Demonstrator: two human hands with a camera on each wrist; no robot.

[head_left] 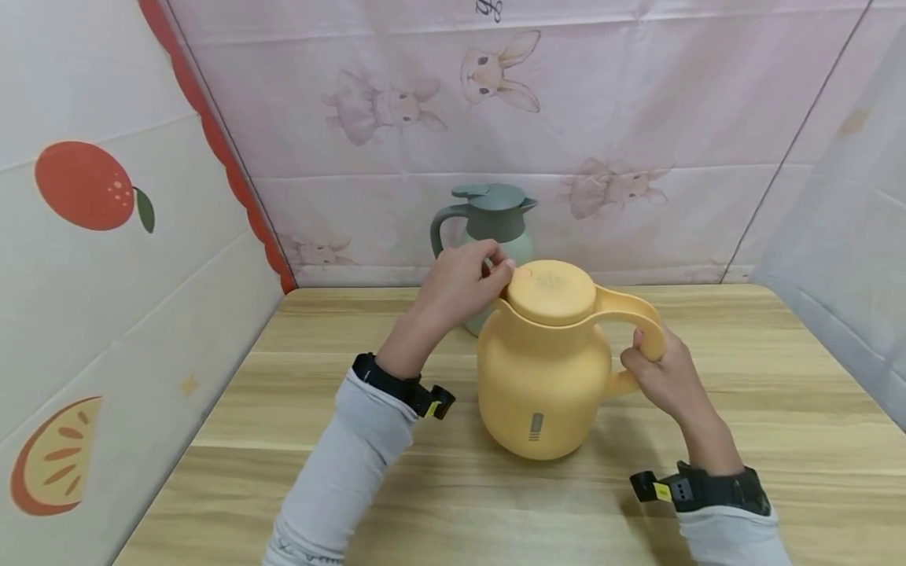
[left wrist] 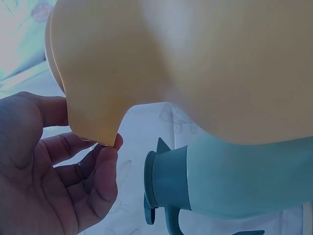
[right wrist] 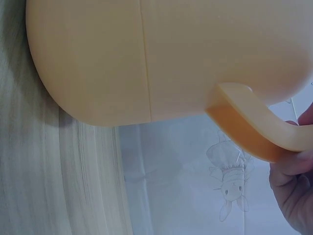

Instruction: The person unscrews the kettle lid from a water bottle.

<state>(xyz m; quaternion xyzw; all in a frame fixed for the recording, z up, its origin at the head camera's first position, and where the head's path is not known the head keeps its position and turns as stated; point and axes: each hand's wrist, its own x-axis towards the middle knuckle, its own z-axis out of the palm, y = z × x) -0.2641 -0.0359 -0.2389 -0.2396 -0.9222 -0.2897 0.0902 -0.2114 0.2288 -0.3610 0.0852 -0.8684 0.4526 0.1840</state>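
A yellow thermos jug (head_left: pixel 541 377) stands upright on the wooden table, its round lid (head_left: pixel 552 291) in place. My right hand (head_left: pixel 668 373) grips the jug's handle (right wrist: pixel 257 122), which the right wrist view shows at its lower end. On the jug's left, my left hand (head_left: pixel 460 287) has thumb and fingertips around the spout (left wrist: pixel 93 115) just below the lid. Behind the jug is a green thermos jug (head_left: pixel 499 216) with a darker top, partly hidden by my left hand and the yellow jug.
The wooden tabletop (head_left: pixel 248 472) ends at the back against a pink cloth backdrop (head_left: pixel 637 102) printed with rabbits. A white panel (head_left: pixel 85 314) with fruit pictures stands along the left side. Another pale panel (head_left: pixel 856 220) borders the right.
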